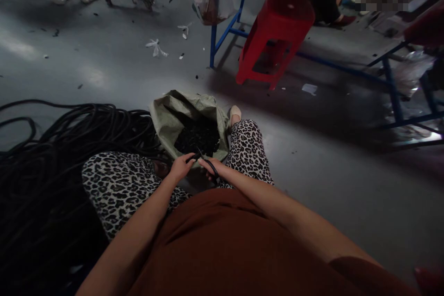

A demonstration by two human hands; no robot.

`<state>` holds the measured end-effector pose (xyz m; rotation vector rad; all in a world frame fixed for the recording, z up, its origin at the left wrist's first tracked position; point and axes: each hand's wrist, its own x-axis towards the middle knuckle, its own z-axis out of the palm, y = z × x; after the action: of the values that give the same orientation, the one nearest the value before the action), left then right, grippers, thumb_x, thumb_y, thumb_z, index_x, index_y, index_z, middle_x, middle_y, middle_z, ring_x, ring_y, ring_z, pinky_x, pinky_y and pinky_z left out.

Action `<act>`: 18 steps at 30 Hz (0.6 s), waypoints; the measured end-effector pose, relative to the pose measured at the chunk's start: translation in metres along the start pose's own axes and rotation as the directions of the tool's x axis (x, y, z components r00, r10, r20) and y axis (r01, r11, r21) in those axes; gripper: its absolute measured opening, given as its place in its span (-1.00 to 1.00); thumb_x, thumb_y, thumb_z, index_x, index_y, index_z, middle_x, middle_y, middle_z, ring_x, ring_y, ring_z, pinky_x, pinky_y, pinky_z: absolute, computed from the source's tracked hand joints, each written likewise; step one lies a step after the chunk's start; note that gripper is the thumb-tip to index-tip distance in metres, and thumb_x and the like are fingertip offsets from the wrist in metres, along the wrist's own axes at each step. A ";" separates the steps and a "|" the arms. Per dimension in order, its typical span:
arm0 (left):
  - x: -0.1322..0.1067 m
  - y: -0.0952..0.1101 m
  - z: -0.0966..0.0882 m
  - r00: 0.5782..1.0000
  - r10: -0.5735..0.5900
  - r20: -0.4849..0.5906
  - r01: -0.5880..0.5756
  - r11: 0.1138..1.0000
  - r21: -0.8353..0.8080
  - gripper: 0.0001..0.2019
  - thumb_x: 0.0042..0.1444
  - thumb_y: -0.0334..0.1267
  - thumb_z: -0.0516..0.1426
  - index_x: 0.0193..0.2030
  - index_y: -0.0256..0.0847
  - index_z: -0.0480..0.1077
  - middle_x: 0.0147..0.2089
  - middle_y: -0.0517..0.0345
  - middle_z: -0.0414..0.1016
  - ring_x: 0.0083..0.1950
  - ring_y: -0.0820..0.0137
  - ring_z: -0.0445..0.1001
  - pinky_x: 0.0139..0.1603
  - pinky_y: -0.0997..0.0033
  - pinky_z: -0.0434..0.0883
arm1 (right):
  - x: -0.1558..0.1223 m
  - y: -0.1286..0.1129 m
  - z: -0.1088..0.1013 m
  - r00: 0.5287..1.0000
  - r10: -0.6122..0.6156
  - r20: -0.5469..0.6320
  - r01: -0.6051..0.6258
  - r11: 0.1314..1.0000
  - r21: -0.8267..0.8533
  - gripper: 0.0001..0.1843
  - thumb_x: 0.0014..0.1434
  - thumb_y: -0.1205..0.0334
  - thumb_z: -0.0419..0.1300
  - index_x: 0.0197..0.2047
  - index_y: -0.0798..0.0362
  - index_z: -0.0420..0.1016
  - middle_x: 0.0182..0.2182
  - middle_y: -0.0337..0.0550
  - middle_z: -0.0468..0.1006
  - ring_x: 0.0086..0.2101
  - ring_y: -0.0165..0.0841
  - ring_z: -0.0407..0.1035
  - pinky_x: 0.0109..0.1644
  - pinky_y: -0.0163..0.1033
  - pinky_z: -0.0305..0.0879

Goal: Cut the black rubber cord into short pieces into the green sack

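We are looking down at two bare hands meeting at the near rim of a woven sack (163, 122). We are seeing the left hand (181, 166) holding a short black piece of what is looking like tubing (193, 157) in a narrow pinch, while the right hand (214, 164) is gripping black-handled scissors (212, 168); their thin tip is pointing toward the sack, close to the black piece, and we are not managing to tell whether the blades are touching it. The sack is standing open between two legs in leopard-print trousers (248, 148), holding a heap of small black pieces (197, 136). To the left, we are finding a large tangle of black hose (86, 127) sprawling over the grey floor (114, 69). Farther off, we are noticing a red plastic stool (285, 14) standing beside a blue metal frame (212, 46).
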<state>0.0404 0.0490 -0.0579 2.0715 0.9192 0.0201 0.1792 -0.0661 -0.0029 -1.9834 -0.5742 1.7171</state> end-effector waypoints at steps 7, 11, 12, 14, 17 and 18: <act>-0.003 -0.003 -0.003 0.998 -0.038 -0.049 0.043 0.994 0.102 -0.64 0.17 -0.18 0.03 0.05 -0.21 0.44 0.05 0.05 0.52 0.07 0.25 0.46 0.13 0.28 0.37 | 0.007 0.003 -0.002 0.993 -0.006 -0.115 0.006 1.000 0.000 -0.50 0.29 -0.14 0.01 -0.25 0.18 0.42 -0.76 -0.31 0.30 -0.78 -0.44 0.24 -0.72 -0.43 0.17; -0.008 -0.003 -0.012 0.998 -0.044 -0.041 0.051 0.976 0.211 -0.64 0.18 -0.18 0.03 0.08 -0.18 0.42 0.07 0.06 0.51 0.09 0.26 0.45 0.14 0.33 0.35 | 0.010 0.003 -0.004 0.987 0.008 -0.158 -0.009 1.000 -0.010 -0.49 0.28 -0.15 0.01 -0.24 0.19 0.43 -0.75 -0.31 0.30 -0.78 -0.44 0.24 -0.70 -0.42 0.20; -0.009 -0.003 -0.014 0.998 -0.048 -0.036 0.055 0.970 0.238 -0.63 0.18 -0.19 0.03 0.08 -0.18 0.42 0.07 0.06 0.51 0.10 0.26 0.45 0.14 0.33 0.35 | 0.011 0.004 -0.005 0.985 0.002 -0.171 -0.007 1.000 -0.028 -0.49 0.28 -0.15 0.01 -0.25 0.19 0.43 -0.74 -0.30 0.30 -0.78 -0.44 0.25 -0.70 -0.41 0.20; -0.009 -0.003 -0.017 0.998 -0.061 -0.032 0.067 0.958 0.279 -0.63 0.19 -0.20 0.02 0.10 -0.18 0.41 0.08 0.05 0.51 0.10 0.27 0.45 0.13 0.34 0.34 | 0.012 0.004 -0.005 0.982 -0.025 -0.185 0.010 0.997 -0.083 -0.48 0.26 -0.15 0.03 -0.28 0.20 0.45 -0.72 -0.26 0.33 -0.77 -0.42 0.26 -0.69 -0.40 0.21; -0.009 -0.004 -0.018 0.996 -0.081 -0.029 0.085 0.948 0.305 -0.64 0.21 -0.21 0.00 0.10 -0.17 0.41 0.07 0.05 0.51 0.09 0.28 0.45 0.12 0.36 0.35 | 0.012 0.005 -0.005 0.983 -0.045 -0.177 0.018 0.988 -0.151 -0.49 0.24 -0.15 0.07 -0.32 0.20 0.47 -0.67 -0.20 0.40 -0.76 -0.41 0.27 -0.68 -0.38 0.22; -0.008 -0.006 -0.018 0.996 -0.086 -0.027 0.090 0.946 0.311 -0.64 0.22 -0.21 -0.01 0.09 -0.16 0.42 0.07 0.05 0.51 0.09 0.29 0.45 0.12 0.36 0.35 | 0.011 0.005 -0.005 0.984 -0.042 -0.173 0.015 0.987 -0.158 -0.50 0.23 -0.14 0.08 -0.33 0.19 0.48 -0.65 -0.19 0.41 -0.75 -0.41 0.27 -0.68 -0.38 0.22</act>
<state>0.0251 0.0586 -0.0477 2.3188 1.0789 -0.1708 0.1855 -0.0637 -0.0142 -2.1967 -0.6893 1.5009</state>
